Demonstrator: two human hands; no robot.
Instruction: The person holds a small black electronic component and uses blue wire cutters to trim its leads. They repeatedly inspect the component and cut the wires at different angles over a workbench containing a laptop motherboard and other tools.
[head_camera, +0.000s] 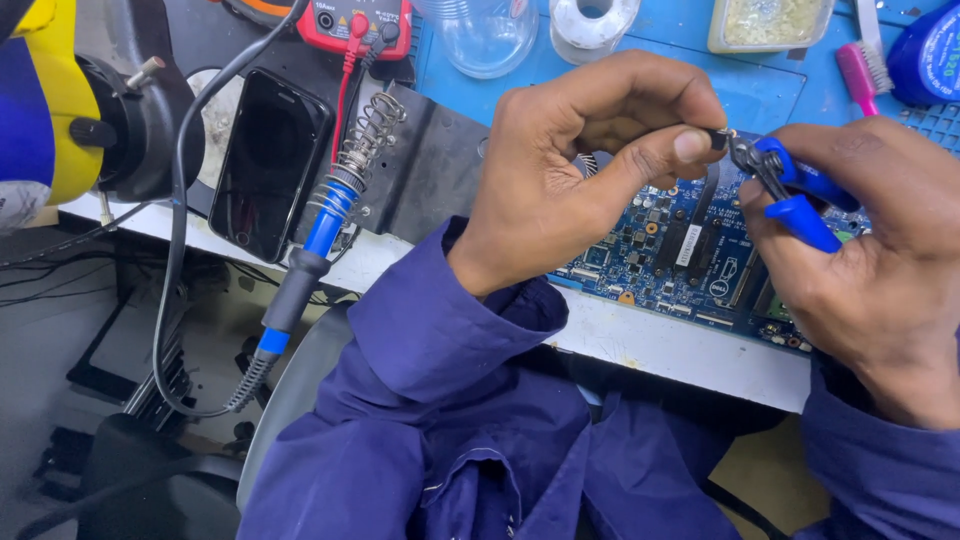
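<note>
The blue circuit board (690, 262) lies flat at the near edge of the white table (660, 345), and both hands hover just above it.

The left hand (580, 175) is curled, with its thumb and first finger pinched tight on a tiny dark part (718, 137) — too small to tell what it is. The right hand (870, 240) is wrapped around the blue handles of small cutters (790, 185). The metal tips of the cutters touch that tiny part, right over the board's far edge. I cannot tell if the tips are closed all the way.

To the left of the board, a soldering iron (310, 250) with a blue and grey handle sits tilted in its wire spring stand (368, 135) (its cord hangs down off the table). Further left of the board lies a black phone (268, 160), screen dark. Behind the board, on the blue mat (640, 60), there is a clear plastic cup (488, 35), a roll of solder wire (593, 20) and a pink brush (862, 62). A red meter (352, 22) sits behind the board too, off to the left — its red lead runs down by the spring stand.

Both arms wear dark blue sleeves (430, 340).
</note>
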